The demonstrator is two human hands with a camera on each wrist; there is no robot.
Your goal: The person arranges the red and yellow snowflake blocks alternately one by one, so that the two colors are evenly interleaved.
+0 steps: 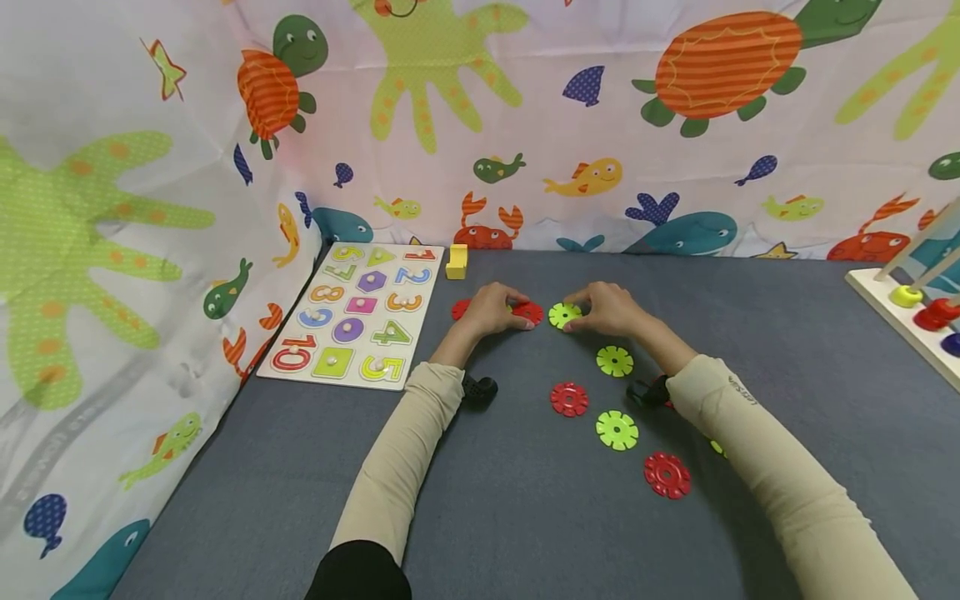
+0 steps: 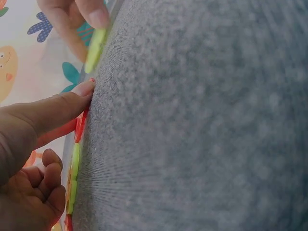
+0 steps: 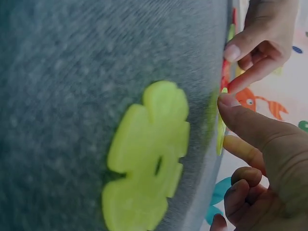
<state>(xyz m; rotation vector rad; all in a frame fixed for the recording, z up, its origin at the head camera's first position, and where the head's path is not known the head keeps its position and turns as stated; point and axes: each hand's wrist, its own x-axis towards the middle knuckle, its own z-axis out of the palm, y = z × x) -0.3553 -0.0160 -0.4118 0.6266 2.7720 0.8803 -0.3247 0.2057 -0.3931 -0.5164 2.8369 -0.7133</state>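
Near the far side of the table, my left hand (image 1: pixel 489 310) pinches a red notched disc (image 1: pixel 531 312) between thumb and forefinger. That disc ends a row with a yellow-green disc (image 2: pixel 74 163) and another red disc (image 1: pixel 459 309), partly hidden behind the hand. My right hand (image 1: pixel 607 307) pinches a yellow-green notched disc (image 1: pixel 562 314) by its edge, just right of the red one. In the left wrist view this yellow-green disc is tilted, with a small gap to the red one. Closest to the right wrist camera lies another yellow-green disc (image 3: pixel 149 163).
Several loose discs, including a red disc (image 1: pixel 569 399) and a yellow-green disc (image 1: pixel 617 430), lie nearer me, some partly under my right sleeve. A number puzzle board (image 1: pixel 303 315) lies left, beside a yellow block (image 1: pixel 457 262). A peg stand (image 1: pixel 911 321) with rings stands far right.
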